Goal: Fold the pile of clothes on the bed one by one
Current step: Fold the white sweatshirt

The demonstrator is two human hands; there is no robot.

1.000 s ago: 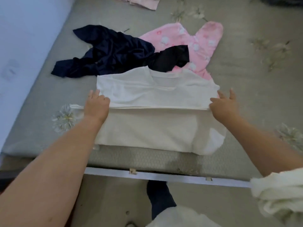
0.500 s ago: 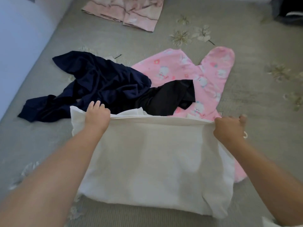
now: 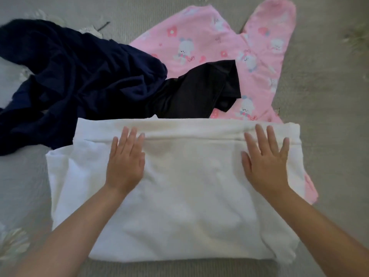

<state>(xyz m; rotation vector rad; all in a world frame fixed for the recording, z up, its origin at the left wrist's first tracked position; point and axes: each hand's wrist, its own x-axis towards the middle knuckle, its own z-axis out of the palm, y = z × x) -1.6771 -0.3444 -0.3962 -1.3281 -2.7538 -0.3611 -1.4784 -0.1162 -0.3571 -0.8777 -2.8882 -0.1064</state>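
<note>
A: Where's the white garment (image 3: 189,206) rn?

B: Flat on the bed (image 3: 329,136), near edge, folded over w/ a doubled band along its far side. Its far edge overlaps the navy garment (image 3: 79,80), the black garment (image 3: 197,92) & the pink printed garment (image 3: 225,43).

A: Hands?

B: Left hand (image 3: 125,162) palm-down on the left part of the white one, fingers straight & a bit spread, tips at the fold line. Right hand (image 3: 265,162) same on the right part, fingers splayed wider. Neither grip pinches cloth, both just press flat.

A: Rest of the pile?

B: Navy crumpled far left, black lying partly on the pink, pink spread far right w/ a bit showing past the white's right edge.
</note>
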